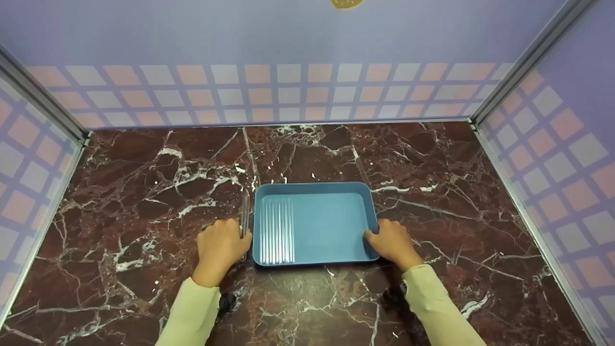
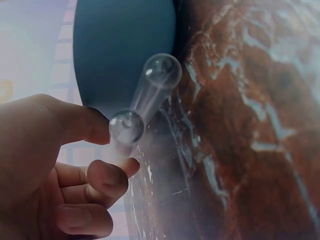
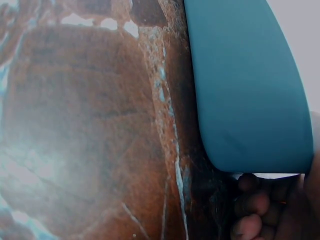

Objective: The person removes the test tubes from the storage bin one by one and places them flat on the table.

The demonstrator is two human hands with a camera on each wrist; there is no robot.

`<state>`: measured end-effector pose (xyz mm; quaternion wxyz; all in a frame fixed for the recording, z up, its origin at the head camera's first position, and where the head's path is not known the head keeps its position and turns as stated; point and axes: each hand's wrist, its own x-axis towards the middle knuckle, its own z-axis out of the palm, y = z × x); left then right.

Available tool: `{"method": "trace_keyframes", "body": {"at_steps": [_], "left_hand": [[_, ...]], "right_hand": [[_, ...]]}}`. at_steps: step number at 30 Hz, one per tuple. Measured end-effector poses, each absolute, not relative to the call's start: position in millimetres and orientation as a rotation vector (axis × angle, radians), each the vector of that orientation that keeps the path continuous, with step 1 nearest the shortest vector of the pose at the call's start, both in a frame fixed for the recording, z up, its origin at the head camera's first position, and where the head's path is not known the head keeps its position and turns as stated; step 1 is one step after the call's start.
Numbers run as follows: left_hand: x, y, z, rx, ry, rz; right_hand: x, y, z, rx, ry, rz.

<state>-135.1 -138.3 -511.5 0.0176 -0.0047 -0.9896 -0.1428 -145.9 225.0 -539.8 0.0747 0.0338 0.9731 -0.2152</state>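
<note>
A blue rectangular tray sits on the marbled tabletop. Several clear test tubes lie side by side along its left part. My right hand grips the tray's right wall, thumb over the rim; in the right wrist view its curled fingers show below the tray's corner. Just outside the left wall is my left hand, pinching a clear round-ended test tube between thumb and fingers. Another clear tube lies close beyond it, beside the tray wall.
Dark red marbled tabletop with white veins surrounds the tray. Checkered panels stand at the back, left and right. Dark objects show beneath both wrists.
</note>
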Motion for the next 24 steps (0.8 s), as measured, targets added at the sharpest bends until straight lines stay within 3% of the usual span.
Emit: {"method": "trace_keyframes", "body": {"at_steps": [24], "left_hand": [[-138.3, -140.4, -520.2, -0.077, -3.07, -0.429]], "right_hand": [[-146.2, 225.0, -538.5, 0.109, 2.917, -0.627]]}}
